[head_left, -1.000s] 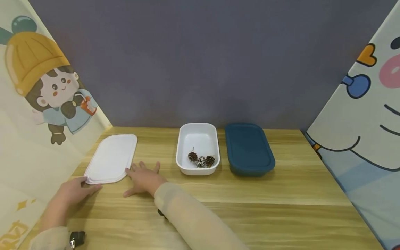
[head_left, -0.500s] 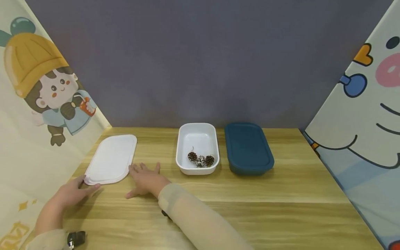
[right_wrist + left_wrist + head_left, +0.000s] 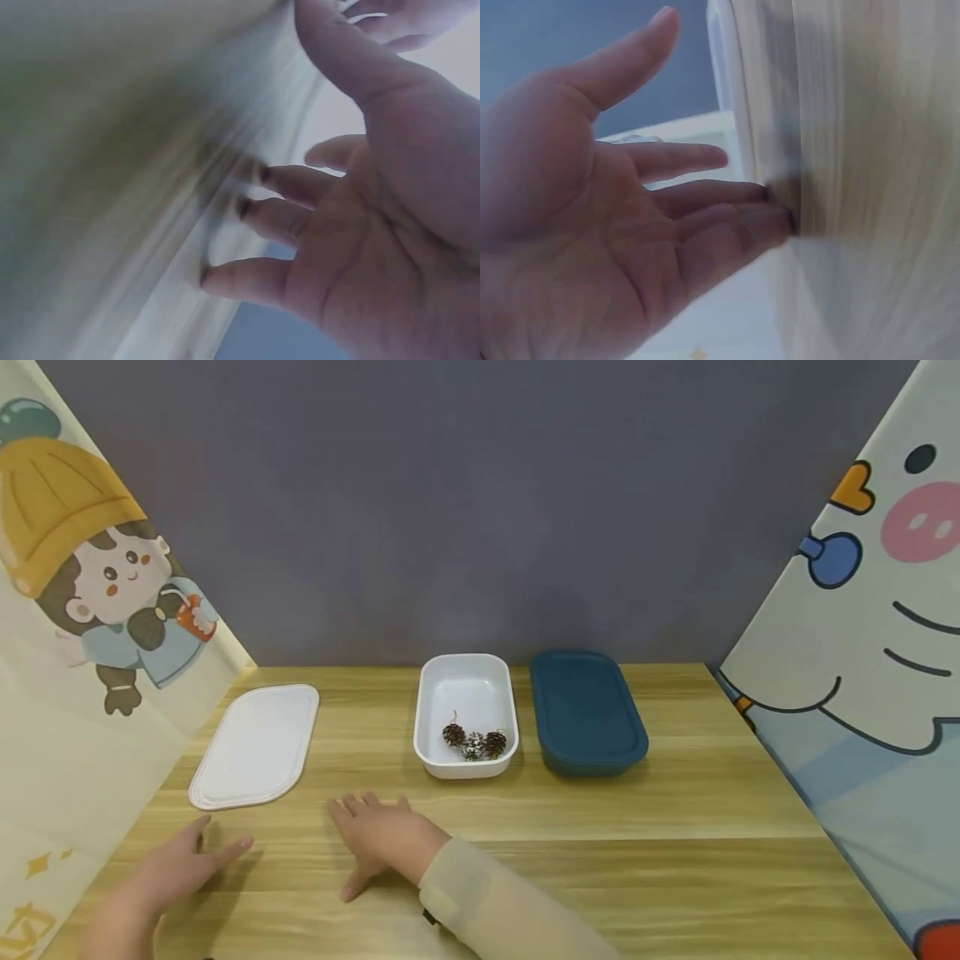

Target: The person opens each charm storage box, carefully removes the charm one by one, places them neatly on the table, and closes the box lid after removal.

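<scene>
A white lid (image 3: 257, 747) with rounded corners lies flat on the left part of the wooden table. Just in front of its near edge is my left hand (image 3: 176, 868), thumb and fingers spread apart and holding nothing. My right hand (image 3: 386, 839) is over the table to the right of the lid, apart from it, fingers spread and palm down. In the left wrist view, the palm of the left hand (image 3: 630, 225) shows bare. The right wrist view likewise shows the right hand (image 3: 360, 217) with nothing in it, its fingertips close to the wood.
At the back middle stands an open white container (image 3: 465, 693) with several pine cones (image 3: 473, 746) in its near end. Beside it on the right is a dark blue container with its lid (image 3: 588, 710) on. Printed cloth panels flank the table; a grey wall closes the back.
Both hands have drawn back from the lid toward the person, the right one also shifting rightward. The lid stays in place; the whole view slid slightly left.
</scene>
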Tool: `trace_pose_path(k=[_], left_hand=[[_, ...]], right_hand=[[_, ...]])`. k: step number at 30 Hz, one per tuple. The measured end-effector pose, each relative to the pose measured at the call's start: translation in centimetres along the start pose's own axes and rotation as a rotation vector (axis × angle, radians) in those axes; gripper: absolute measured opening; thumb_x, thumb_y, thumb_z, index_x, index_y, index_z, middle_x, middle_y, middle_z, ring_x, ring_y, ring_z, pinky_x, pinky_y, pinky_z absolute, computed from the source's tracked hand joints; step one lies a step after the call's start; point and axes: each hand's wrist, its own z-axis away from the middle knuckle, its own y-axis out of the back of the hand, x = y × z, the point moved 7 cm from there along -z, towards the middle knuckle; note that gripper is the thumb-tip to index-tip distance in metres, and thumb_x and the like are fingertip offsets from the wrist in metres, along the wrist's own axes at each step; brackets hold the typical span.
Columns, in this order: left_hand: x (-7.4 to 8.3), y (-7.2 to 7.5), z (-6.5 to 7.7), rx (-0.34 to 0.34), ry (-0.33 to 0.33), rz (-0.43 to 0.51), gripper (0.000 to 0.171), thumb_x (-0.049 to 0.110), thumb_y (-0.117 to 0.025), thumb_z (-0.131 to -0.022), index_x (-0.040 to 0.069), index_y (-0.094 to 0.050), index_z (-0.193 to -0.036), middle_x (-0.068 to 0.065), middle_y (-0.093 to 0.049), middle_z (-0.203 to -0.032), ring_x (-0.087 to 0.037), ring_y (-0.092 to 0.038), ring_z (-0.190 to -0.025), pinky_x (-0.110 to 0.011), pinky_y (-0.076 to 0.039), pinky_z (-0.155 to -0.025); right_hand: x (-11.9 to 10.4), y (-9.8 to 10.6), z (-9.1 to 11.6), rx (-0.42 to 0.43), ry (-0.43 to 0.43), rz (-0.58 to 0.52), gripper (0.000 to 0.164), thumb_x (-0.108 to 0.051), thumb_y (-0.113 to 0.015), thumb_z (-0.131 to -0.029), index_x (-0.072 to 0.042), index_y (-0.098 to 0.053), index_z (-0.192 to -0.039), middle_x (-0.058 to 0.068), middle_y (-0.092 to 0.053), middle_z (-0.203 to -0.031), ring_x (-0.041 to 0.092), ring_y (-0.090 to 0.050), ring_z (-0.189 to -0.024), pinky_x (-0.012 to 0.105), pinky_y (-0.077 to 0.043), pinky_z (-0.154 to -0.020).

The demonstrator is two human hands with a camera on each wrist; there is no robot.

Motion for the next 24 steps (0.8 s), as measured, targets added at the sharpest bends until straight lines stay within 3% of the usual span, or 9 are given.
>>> trace_pose_path(k=[3,8,11,17,21,24], left_hand=[[1.4,-1.1,0.8,-0.011,-0.005,-0.006,0.112,0.068,-0.044,-0.107,-0.027,-0.01,-0.155,-0.055,-0.021,-0.154,-0.077,-0.028,-0.139,-0.082,-0.038,-0.107],[4.2,-2.8,1.7,0.01,-0.034,-0.052,0.108,0.069,-0.044,-0.106,-0.024,-0.02,-0.156,-0.051,-0.033,-0.154,-0.075,-0.037,-0.137,-0.08,-0.041,-0.104],[6.5,-3.4,1.8,0.031,-0.068,-0.065,0.107,0.068,-0.045,-0.106,-0.023,-0.021,-0.157,-0.05,-0.031,-0.156,-0.074,-0.037,-0.138,-0.082,-0.04,-0.104],[14.4,-2.6,1.3,0.172,-0.22,-0.062,0.103,0.067,-0.05,-0.105,-0.013,-0.021,-0.163,-0.049,-0.011,-0.165,-0.071,-0.027,-0.147,-0.082,-0.036,-0.111],[20.2,-2.4,1.0,0.277,-0.331,-0.017,0.092,0.06,-0.056,-0.106,-0.004,-0.026,-0.166,-0.039,-0.013,-0.171,-0.064,-0.028,-0.152,-0.077,-0.033,-0.118],[24.2,-2.6,0.6,0.336,-0.416,0.041,0.082,0.049,-0.061,-0.106,-0.001,-0.032,-0.165,-0.034,-0.02,-0.173,-0.059,-0.031,-0.155,-0.073,-0.032,-0.122]], right_hand=[[0.5,-0.4,1.6,-0.007,0.041,-0.053,0.121,-0.066,-0.085,-0.076,-0.035,-0.018,-0.172,-0.008,-0.022,-0.178,0.018,-0.026,-0.165,0.056,-0.034,-0.129],[2.3,-0.9,4.2,-0.019,0.119,-0.139,0.106,-0.063,-0.082,-0.084,-0.029,-0.03,-0.169,-0.004,-0.033,-0.175,0.02,-0.034,-0.162,0.04,-0.034,-0.131],[3.7,-0.9,5.8,-0.023,0.136,-0.205,0.097,-0.064,-0.079,-0.088,-0.03,-0.036,-0.167,-0.005,-0.044,-0.169,0.018,-0.043,-0.157,0.036,-0.039,-0.128],[7.6,1.5,8.6,0.059,0.141,-0.331,0.087,-0.072,-0.065,-0.095,-0.033,-0.035,-0.167,-0.008,-0.052,-0.163,0.014,-0.056,-0.146,0.039,-0.05,-0.118],[10.8,3.8,11.0,0.187,0.112,-0.418,0.082,-0.065,-0.065,-0.099,-0.029,-0.036,-0.167,-0.005,-0.047,-0.167,0.021,-0.052,-0.151,0.046,-0.046,-0.123],[13.7,5.3,13.1,0.283,0.063,-0.466,0.08,-0.057,-0.07,-0.099,-0.028,-0.038,-0.167,0.003,-0.051,-0.165,0.025,-0.056,-0.147,0.051,-0.046,-0.122]])
